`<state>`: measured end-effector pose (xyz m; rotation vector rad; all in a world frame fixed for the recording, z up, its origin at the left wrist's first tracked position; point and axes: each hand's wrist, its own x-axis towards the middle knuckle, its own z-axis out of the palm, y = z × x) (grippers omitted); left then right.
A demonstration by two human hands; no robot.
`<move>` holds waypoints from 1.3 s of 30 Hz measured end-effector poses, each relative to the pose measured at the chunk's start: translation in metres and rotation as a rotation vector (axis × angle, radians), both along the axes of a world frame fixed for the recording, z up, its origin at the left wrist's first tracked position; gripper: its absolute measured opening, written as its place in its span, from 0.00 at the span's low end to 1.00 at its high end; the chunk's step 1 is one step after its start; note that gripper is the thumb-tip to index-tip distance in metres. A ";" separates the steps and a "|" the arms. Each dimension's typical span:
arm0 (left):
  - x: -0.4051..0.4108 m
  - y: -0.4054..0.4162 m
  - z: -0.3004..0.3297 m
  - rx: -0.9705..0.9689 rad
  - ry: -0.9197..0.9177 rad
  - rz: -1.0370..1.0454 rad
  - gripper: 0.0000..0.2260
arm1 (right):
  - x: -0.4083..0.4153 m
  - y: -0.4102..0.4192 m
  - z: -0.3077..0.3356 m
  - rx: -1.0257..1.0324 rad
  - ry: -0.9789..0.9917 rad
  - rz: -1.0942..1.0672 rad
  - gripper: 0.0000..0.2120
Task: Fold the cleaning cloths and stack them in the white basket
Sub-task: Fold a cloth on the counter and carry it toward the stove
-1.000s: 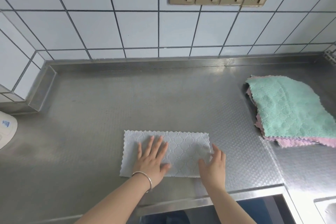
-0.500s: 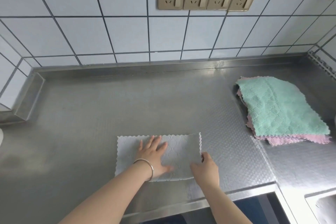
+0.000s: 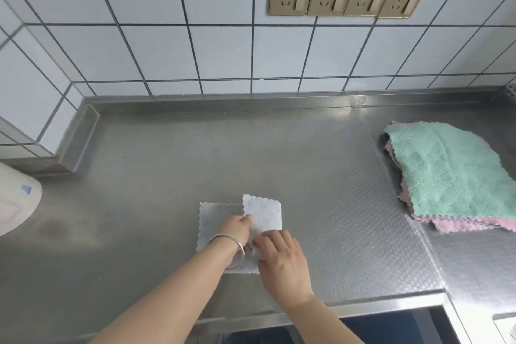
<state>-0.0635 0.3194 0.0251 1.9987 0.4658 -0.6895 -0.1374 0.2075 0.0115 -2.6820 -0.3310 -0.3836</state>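
We are seeing bright, soft light shining off the metal counter [image 3: 251, 153] beyond the fingers; tile lines are bending at the edges.

No lettering, brand or number is legible anywhere in view. A small blue mark sits on the white appliance [image 3: 16, 201] at the left edge of the steel counter [image 3: 195, 165], too blurred and small to read.

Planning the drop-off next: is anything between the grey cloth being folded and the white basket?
Cannot tell: no white basket shows in the head view. Both hands hold the pale grey scalloped cloth on the steel counter; the green-topped cloth pile lies apart, to the right.
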 end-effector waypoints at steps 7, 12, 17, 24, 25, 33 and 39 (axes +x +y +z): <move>0.001 0.055 -0.011 0.242 -0.145 -0.058 0.18 | -0.007 0.007 -0.029 -0.155 0.299 0.069 0.31; -0.006 0.077 -0.024 0.267 -0.176 0.000 0.18 | -0.007 0.017 -0.036 -0.229 0.304 0.132 0.37; -0.011 0.085 -0.032 0.254 -0.163 0.048 0.16 | -0.006 0.020 -0.041 -0.246 0.334 0.142 0.47; -0.012 0.092 -0.047 0.203 -0.147 0.144 0.11 | -0.007 0.024 -0.044 -0.247 0.348 0.139 0.47; -0.011 0.092 -0.049 0.187 -0.147 0.163 0.10 | -0.007 0.023 -0.045 -0.248 0.348 0.136 0.47; -0.009 0.102 -0.050 0.072 -0.143 0.152 0.06 | -0.007 0.018 -0.048 -0.271 0.303 0.138 0.41; -0.012 0.106 -0.052 0.022 -0.175 0.133 0.11 | -0.007 0.017 -0.047 -0.305 0.284 0.114 0.37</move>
